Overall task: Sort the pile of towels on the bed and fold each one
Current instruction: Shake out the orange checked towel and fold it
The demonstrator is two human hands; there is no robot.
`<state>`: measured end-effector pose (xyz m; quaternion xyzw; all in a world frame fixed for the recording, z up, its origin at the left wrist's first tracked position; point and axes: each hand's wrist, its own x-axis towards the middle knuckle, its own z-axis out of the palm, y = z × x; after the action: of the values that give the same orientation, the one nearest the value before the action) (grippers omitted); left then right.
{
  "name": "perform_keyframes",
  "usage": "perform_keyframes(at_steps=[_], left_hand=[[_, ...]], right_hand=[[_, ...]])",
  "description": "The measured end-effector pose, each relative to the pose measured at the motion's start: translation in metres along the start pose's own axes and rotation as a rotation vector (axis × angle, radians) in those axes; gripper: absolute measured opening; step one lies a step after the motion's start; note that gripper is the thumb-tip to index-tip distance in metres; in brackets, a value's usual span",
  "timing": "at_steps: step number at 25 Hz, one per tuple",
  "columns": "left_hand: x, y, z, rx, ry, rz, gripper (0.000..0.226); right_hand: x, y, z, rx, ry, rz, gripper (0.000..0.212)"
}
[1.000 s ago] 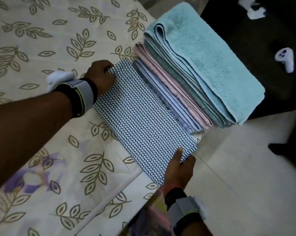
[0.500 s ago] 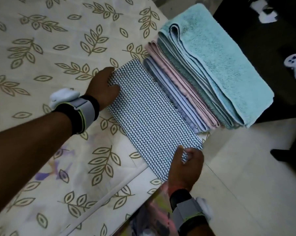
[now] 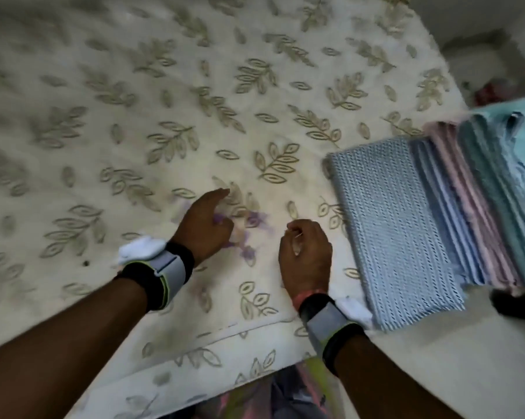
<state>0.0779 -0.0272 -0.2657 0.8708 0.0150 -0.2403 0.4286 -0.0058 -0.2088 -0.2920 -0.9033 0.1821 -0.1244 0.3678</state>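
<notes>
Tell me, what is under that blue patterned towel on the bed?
The patterned towel lies flat on the leaf-print bedsheet, which shows along its left side. Anything else beneath it is covered; folded towels border its right edge.

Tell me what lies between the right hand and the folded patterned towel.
Only a narrow strip of leaf-print bedsheet separates the right hand from the patterned towel. Nothing else lies there in the head view.
</notes>
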Motion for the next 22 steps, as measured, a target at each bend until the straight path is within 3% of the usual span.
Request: perform_keyframes(at_steps=[5,11,16,18,20,22], left_hand=[[-0.079,-0.113,-0.095,-0.082,0.189,-0.151,0.056],[-0.185,-0.244,-0.183,-0.148,0.441,-0.334,0.050],[-0.256,-0.321,-0.232,-0.175,0.618,-0.461,0.046],[-0.271,-0.340,-0.247,-0.156,0.639,-0.450,0.049],[-0.278,-0.352,-0.254,-0.118,0.630,-0.414,0.054],[-0.285,-0.366,-0.263,-0.086,0.688,-0.405,0.041]], right_hand=[[-0.033,-0.085,0.090,0.047,-0.267,-0.198,0.016],[-0.100,-0.182,0.196,0.078,-0.604,-0.267,0.013],[-0.162,-0.260,0.268,0.077,-0.761,-0.314,0.015],[-0.183,-0.288,0.293,0.060,-0.813,-0.366,0.030],[-0.199,-0.316,0.313,0.039,-0.838,-0.479,0.062],[-0.216,-0.348,0.337,-0.052,-0.839,-0.647,0.090]])
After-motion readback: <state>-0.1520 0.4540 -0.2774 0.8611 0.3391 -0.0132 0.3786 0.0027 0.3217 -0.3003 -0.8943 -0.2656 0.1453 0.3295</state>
